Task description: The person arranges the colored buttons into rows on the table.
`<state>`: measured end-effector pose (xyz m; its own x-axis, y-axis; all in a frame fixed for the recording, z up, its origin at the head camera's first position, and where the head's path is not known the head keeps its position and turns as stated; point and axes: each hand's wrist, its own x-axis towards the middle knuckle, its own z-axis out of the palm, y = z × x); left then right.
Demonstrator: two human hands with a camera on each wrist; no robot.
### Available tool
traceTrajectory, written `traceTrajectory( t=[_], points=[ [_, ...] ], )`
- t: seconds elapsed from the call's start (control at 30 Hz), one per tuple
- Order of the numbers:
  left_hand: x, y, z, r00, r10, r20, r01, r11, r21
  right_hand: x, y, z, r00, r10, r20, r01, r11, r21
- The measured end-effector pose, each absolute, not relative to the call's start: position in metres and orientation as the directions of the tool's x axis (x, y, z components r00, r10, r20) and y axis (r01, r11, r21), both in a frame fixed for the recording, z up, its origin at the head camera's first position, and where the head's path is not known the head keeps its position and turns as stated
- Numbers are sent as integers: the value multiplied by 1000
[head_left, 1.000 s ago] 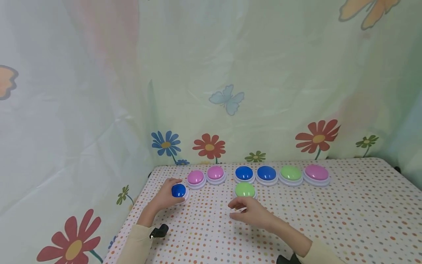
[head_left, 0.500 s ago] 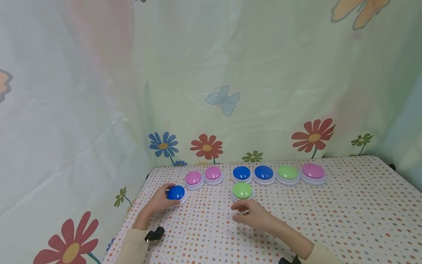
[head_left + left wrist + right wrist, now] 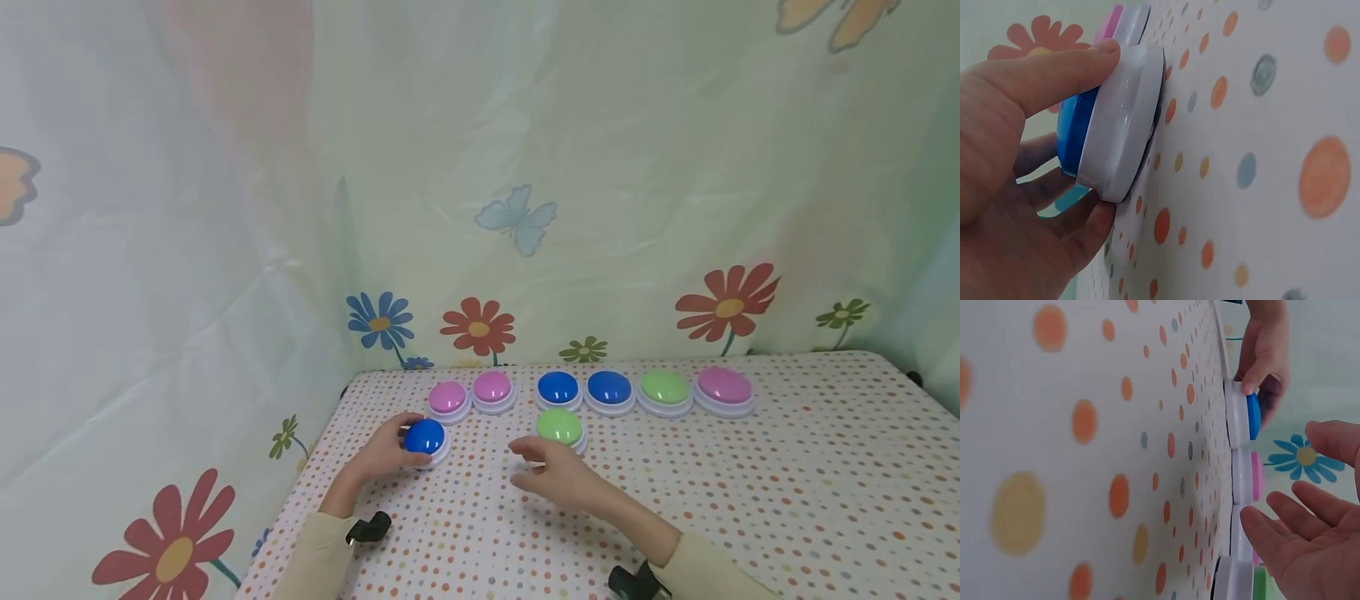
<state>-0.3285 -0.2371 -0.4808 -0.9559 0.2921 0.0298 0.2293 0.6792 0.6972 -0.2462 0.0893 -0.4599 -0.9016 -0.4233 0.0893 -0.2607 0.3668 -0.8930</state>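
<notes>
My left hand (image 3: 387, 450) grips a round push button with a blue dome (image 3: 424, 437) and white base. In the left wrist view the thumb lies on the rim of the white base (image 3: 1124, 119) and the other fingers curl round its far side, close over the dotted tabletop. My right hand (image 3: 558, 475) holds nothing; its fingers are loosely bent and spread in front of a green push button (image 3: 558, 425), overlapping its near edge in the head view. The right wrist view shows these open fingers (image 3: 1297, 519) beside the green button (image 3: 1262, 584).
Two pink buttons (image 3: 447, 397) (image 3: 492, 387) stand behind the left hand. Further right along the back is a row of two blue buttons (image 3: 557, 387) (image 3: 609, 387), a green one (image 3: 664, 387) and a pink one (image 3: 724, 385). A flowered curtain (image 3: 420, 167) hangs behind the dotted table (image 3: 825, 483).
The left hand has shifted right with the blue button, bringing it in front of the left pink one. The right hand has moved slightly left, its fingers spread a little wider.
</notes>
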Motion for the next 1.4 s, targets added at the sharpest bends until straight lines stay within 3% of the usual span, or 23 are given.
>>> traceTrajectory(
  t=[0.43, 0.77, 1.4],
  points=[
    [-325, -213, -476, -867, 499, 11, 338, 571, 749, -266, 66, -465, -937, -338, 83, -225, 404, -887],
    [-328, -213, -478, -882, 470, -40, 264, 560, 785, -289, 38, -472, -929, -361, 78, -243, 440, -865],
    [-324, -227, -483, -887, 462, -5, 275, 536, 798, -313, -9, -482, -918, -385, 93, -276, 454, -847]
  ],
)
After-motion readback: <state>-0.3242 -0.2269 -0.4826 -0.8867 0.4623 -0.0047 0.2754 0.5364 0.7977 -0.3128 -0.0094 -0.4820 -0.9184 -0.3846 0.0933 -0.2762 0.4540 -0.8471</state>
